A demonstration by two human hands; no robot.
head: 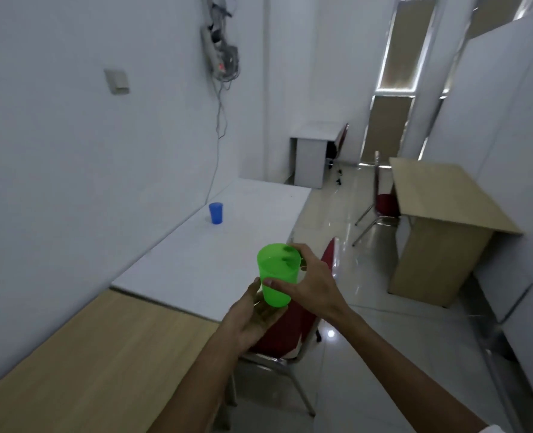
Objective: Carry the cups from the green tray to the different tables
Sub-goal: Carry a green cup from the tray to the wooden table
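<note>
1. the green cup [277, 278] is held in the air in front of the person, above the red chair [285, 331] and just off the edge of the white desk [227, 242]; no green tray is in view.
2. the right hand [313, 284] wraps the cup's side from the right, thumb across the near wall and fingers [287, 251] curled round the far side, their dark shapes showing through the plastic. the left hand [252, 318] lies palm-up, loosely open, under the base; whether it touches the base i cannot tell.
3. the cup is a tapered tumbler, wide at the rim and narrow at the base, in thin translucent plastic with a smooth, slightly glossy wall. it looks light and fairly stiff, probably flexing a little if squeezed near the rim; not fragile. whether it holds any liquid cannot be told.
4. the best hold is likely mid-wall, where the taper keeps it from slipping down through the hand, with a light squeeze since the smooth wall could slide.
5. a blue cup [216, 213] of the same shape stands upright on the white desk near the wall.
6. the white desk is matt and flat; beside it is a wood-grain desk [81, 364], and another wood-grain desk [443, 195] stands across the glossy tiled floor [384, 339].
</note>
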